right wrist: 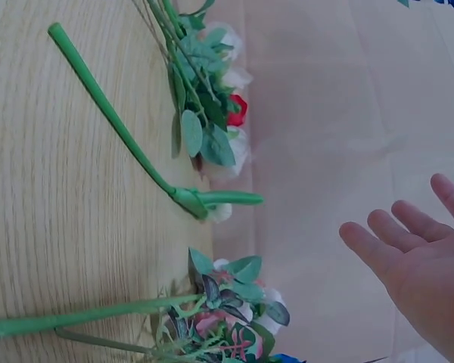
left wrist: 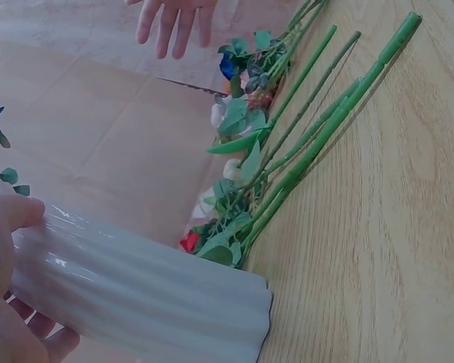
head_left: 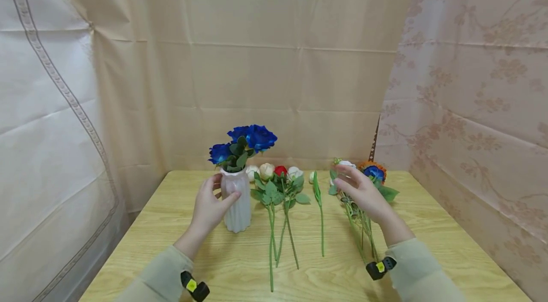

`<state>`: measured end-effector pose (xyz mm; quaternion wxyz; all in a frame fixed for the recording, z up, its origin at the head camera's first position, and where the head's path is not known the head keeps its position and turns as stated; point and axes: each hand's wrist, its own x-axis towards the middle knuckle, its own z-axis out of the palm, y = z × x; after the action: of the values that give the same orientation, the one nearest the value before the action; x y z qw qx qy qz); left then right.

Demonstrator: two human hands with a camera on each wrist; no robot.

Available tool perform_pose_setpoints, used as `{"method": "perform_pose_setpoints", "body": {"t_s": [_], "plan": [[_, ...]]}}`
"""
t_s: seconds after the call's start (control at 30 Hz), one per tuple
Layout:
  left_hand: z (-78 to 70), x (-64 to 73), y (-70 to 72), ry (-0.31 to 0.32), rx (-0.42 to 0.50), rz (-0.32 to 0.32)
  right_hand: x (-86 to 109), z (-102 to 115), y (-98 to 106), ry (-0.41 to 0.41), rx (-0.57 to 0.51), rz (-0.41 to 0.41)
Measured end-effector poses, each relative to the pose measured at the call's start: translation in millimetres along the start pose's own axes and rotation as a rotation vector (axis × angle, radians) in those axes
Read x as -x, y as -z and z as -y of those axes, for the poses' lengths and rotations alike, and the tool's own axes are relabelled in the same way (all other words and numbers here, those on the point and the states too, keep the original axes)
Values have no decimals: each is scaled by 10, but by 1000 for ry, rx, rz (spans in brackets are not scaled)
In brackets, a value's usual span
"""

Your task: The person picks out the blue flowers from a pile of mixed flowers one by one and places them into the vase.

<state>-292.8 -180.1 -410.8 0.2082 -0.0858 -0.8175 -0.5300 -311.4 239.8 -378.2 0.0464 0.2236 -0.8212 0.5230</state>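
Observation:
A white ribbed vase (head_left: 238, 207) stands upright on the table's left side with several blue roses (head_left: 261, 138) in it. My left hand (head_left: 210, 207) grips the vase near its upper part, thumb on the near face and fingers around the far side; the left wrist view shows this hold on the vase (left wrist: 136, 287) too. My right hand (head_left: 364, 193) hovers above the right-hand flower bunch (head_left: 359, 216), holding nothing. In the right wrist view the fingers of the right hand (right wrist: 431, 257) are extended and spread, apart from any stem.
Several white, cream and red roses (head_left: 280, 171) lie mid-table, their stems toward me. A single white tulip (head_left: 318, 192) with a green stem lies to their right. The right bunch includes an orange flower and a blue flower (head_left: 375, 172). Curtains hang behind the wooden table (head_left: 192, 264).

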Motion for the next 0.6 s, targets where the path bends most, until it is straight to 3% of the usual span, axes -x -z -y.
{"method": "perform_pose_setpoints", "body": {"t_s": [0.37, 0.6], "plan": [[-25, -5, 12, 26, -22, 19, -9, -106, 102, -56, -39, -86], [-12, -10, 14, 24, -29, 26, 1, -197, 151, -140, -49, -131]]}}
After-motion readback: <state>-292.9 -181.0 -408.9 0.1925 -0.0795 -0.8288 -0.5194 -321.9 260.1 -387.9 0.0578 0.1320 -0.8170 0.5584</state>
